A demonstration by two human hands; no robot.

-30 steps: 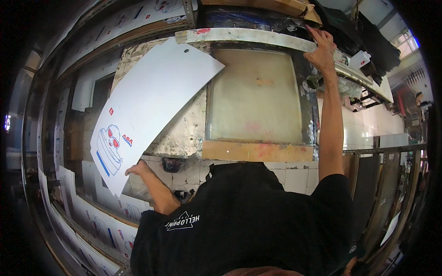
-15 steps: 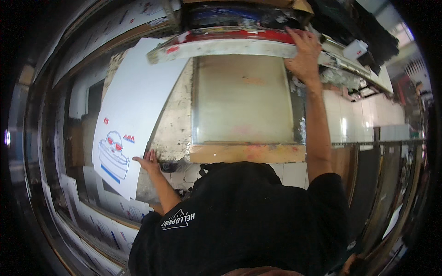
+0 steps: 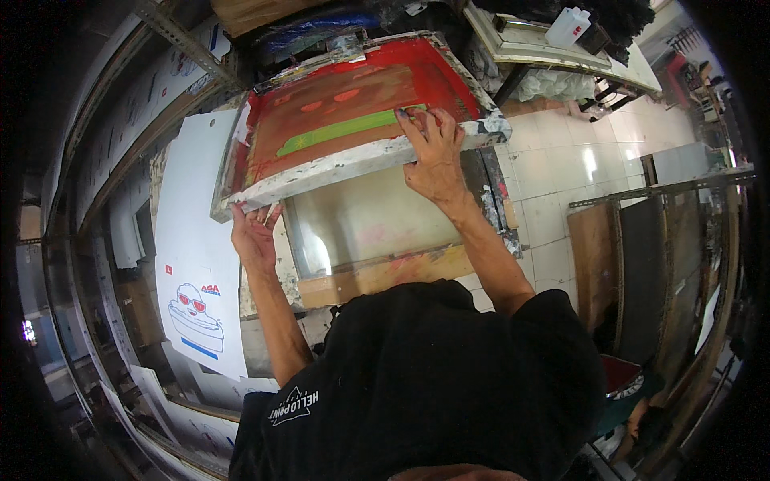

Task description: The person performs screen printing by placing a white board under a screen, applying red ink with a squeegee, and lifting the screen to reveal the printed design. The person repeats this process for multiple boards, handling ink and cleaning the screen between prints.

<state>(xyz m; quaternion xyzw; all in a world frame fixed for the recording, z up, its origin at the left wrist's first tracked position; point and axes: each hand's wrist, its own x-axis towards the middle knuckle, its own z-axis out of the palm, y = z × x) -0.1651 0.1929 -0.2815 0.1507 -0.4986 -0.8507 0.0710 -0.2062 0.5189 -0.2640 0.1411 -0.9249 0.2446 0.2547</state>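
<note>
A wooden printing screen frame (image 3: pixel 337 164), smeared with red ink and crossed by a green strip, is tilted up over a glass printing table (image 3: pixel 377 216). My right hand (image 3: pixel 433 152) grips the frame's near edge, fingers over the top. Under the frame's left corner is my left hand (image 3: pixel 253 232), fingers curled on that corner. A white printed sheet (image 3: pixel 196 264) with a red and blue cartoon figure lies to the left of the table.
Metal drying racks (image 3: pixel 120 208) with white sheets curve along the left. A white bottle (image 3: pixel 568 26) stands on a bench at the back right. Tiled floor (image 3: pixel 577 168) and upright boards (image 3: pixel 642 264) fill the right side.
My left hand has let go of the printed sheet, now lying at the left, and moved up to the screen frame. The frame now shows its red inked face, with my right hand at its near edge.
</note>
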